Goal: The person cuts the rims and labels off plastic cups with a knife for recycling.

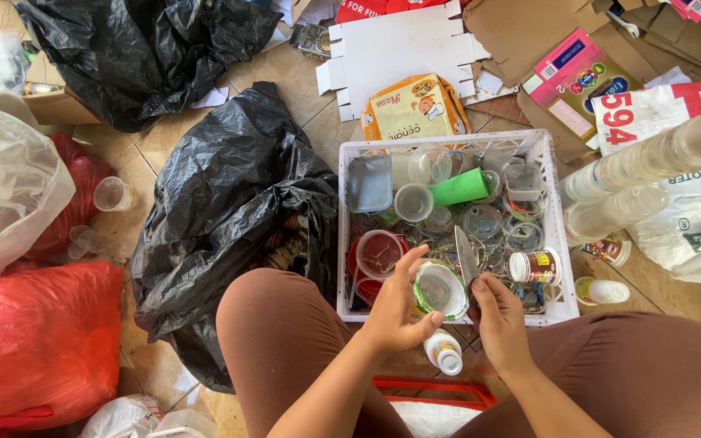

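The left hand (395, 312) cups a small white plastic cup with a green label (438, 289), fingers curled round its wall and thumb over the rim, so the mouth tilts up toward the blade. The right hand (498, 318) is closed around the handle of a knife (466, 255), whose blade points to 12 o'clock and lies against the cup's 3 o'clock edge (a grip that looks suited to working at the label or rim). Both hands hover over the near edge of a white slatted crate (552, 203), which sits between the knees and holds clear tubs, lids and a green cup (458, 188). A small white bottle (444, 351) lies on the floor at 6 o'clock from the held cup. A black bag (229, 203) slumps at 9 o'clock of the crate, a stack of clear cups (618, 182) at 3 o'clock
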